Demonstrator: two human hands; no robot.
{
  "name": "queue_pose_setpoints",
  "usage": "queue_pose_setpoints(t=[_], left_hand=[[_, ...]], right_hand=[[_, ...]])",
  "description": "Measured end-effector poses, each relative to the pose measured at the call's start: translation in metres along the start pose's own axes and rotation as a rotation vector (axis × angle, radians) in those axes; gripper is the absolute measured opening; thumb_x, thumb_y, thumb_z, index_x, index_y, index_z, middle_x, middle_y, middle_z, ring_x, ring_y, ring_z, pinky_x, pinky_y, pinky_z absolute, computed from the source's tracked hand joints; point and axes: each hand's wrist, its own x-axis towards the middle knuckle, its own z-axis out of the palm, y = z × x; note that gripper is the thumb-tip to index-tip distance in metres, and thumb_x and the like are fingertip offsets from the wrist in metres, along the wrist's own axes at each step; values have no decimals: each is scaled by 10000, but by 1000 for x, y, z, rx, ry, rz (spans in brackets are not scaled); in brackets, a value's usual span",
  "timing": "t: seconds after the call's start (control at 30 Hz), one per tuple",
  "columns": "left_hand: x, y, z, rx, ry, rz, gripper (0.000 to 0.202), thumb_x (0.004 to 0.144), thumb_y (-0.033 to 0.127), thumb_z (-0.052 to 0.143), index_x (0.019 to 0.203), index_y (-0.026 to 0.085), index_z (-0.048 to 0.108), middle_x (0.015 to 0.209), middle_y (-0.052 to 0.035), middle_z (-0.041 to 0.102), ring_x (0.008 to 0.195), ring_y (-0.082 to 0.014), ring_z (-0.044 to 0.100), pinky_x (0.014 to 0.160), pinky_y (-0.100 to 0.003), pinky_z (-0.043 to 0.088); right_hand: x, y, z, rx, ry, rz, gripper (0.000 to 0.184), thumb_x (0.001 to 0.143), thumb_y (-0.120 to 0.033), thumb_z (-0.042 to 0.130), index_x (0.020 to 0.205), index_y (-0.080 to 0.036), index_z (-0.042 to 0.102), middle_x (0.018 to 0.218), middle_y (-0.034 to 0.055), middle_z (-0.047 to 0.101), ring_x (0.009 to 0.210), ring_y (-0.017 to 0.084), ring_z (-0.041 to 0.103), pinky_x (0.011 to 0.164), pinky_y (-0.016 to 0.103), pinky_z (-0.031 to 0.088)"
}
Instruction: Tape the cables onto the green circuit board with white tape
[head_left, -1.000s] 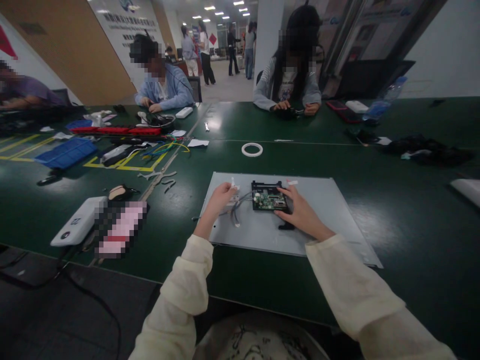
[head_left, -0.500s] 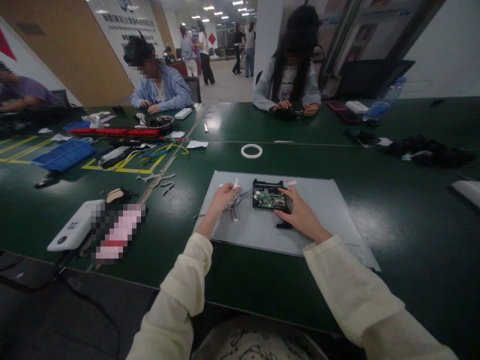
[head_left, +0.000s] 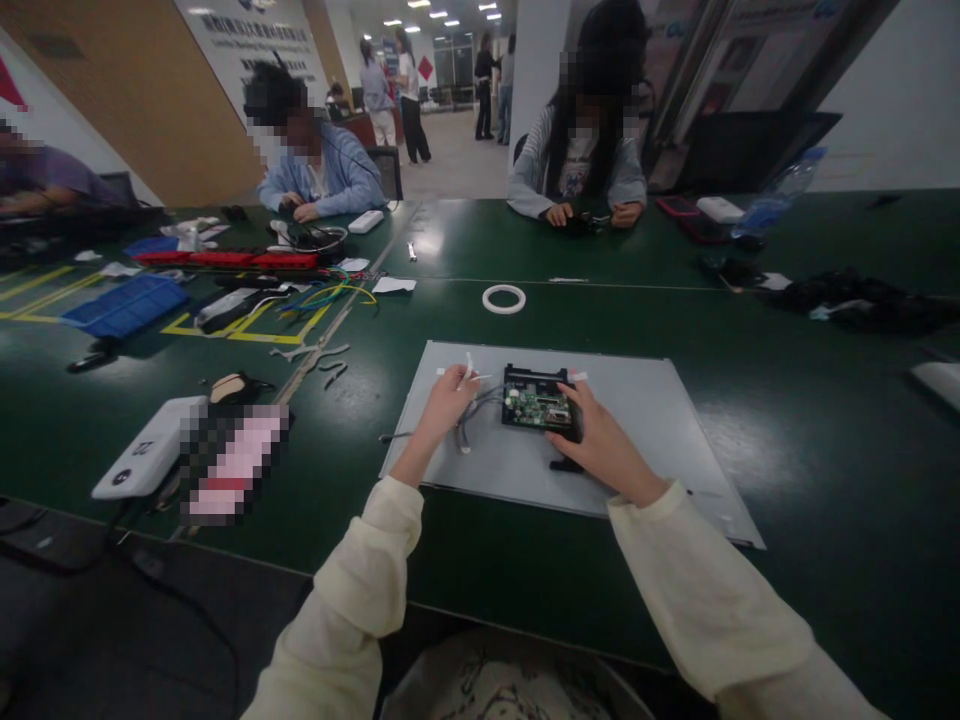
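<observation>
A grey metal panel [head_left: 645,420] lies flat on the green table in front of me. On it sits a small green circuit board in a black frame [head_left: 534,402], with grey wires [head_left: 474,412] trailing from its left side. My left hand [head_left: 442,405] is pinched on those wires, and a small white strip sticks up above its fingers. My right hand [head_left: 596,435] rests on the board's right edge, fingers curled round the black frame.
A white tape ring [head_left: 503,298] lies beyond the panel. At the left lie pliers [head_left: 315,352], a white box [head_left: 146,460], coloured cables [head_left: 334,296] and a blue tray [head_left: 124,305]. Two people sit working across the table. Dark cloth [head_left: 862,300] lies at the right.
My left hand has lifted slightly and shifted with the wires. My right hand has stayed on the board. The view has tilted a little.
</observation>
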Motion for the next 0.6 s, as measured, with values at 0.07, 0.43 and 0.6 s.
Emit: queue_pose_setpoints(t=[0.07,0.43,0.6], left_hand=[[3,0,7,-13,-2,55,136,761,274,536,861,182,545,903,-29,634,844,-158,573,789,-289,408],[28,13,38,-168,-158,189,161,816,299,481,905,169,518,1018,-65,626,970,-170,557,903,-308,383],[25,10,35,-216,-105,219,171,817,292,490,935,172,516,1068,-62,621,1014,-158,551,929,-294,370]], right_hand=[[0,0,0,13,1,-5,790,773,-342,588,1418,-176,162,1363,135,389,1227,257,405,1019,415,348],[0,-4,-1,26,32,-20,768,768,-319,575,1413,-195,177,1399,130,343,1211,271,421,996,438,369],[1,-4,-2,167,108,52,708,791,-373,568,1395,-209,239,1359,124,393,1223,250,405,1023,431,331]])
